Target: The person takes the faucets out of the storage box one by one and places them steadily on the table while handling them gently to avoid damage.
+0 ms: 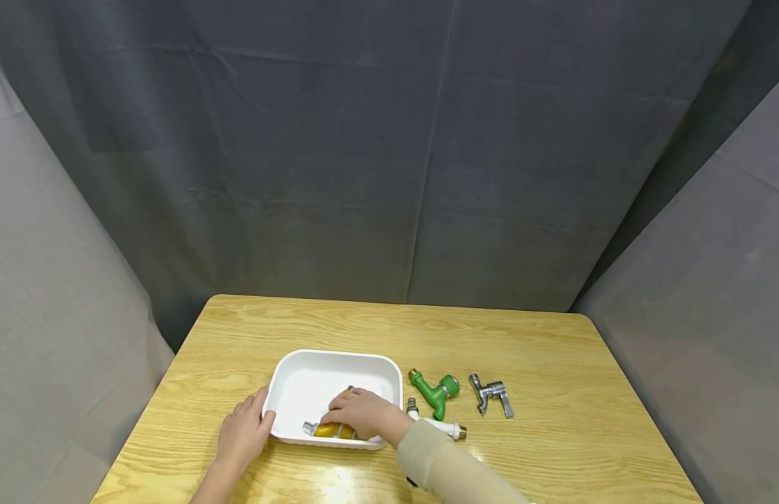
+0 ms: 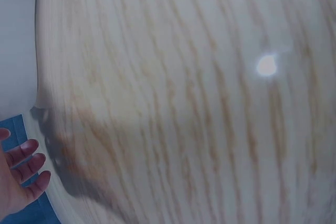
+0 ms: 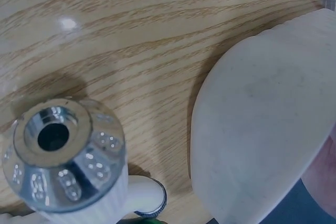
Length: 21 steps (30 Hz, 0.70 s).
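Note:
In the head view my right hand reaches into a white plastic tray and holds a yellow-gold tap low down by the tray's front wall. The tap's silver end points left, and the fingers cover part of its body. My left hand is at the tray's left edge, fingertips right at the rim and the thumb by the front corner. In the left wrist view the fingers of that hand are apart and gently bent.
Right of the tray lie a green tap, a chrome tap and a white tap, partly behind the right forearm. A small dark piece shows beneath the sleeve. The wooden table meets grey curtains at the back and sides.

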Tool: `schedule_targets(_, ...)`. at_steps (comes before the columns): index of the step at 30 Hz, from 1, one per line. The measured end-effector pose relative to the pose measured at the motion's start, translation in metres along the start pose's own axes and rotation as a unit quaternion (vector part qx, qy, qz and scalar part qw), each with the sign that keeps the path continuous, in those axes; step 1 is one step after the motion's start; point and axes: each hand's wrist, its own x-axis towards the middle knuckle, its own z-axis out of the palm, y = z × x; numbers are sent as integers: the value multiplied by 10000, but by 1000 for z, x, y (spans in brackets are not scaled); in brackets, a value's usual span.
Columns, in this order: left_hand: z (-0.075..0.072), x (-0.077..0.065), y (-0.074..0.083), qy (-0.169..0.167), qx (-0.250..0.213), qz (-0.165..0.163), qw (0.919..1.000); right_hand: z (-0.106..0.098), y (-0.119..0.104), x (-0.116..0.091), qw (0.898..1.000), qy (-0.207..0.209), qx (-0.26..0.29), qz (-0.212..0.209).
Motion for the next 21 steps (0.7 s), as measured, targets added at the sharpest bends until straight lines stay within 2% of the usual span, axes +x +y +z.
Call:
schedule_targets(13, -2, -1, 2, 58, -7, 21, 10000, 7, 4, 3, 9999, 107, 22, 96)
schedule_targets(21, 0, 0, 1, -18, 21, 1, 10000, 2, 7, 1, 9992, 271, 133, 257)
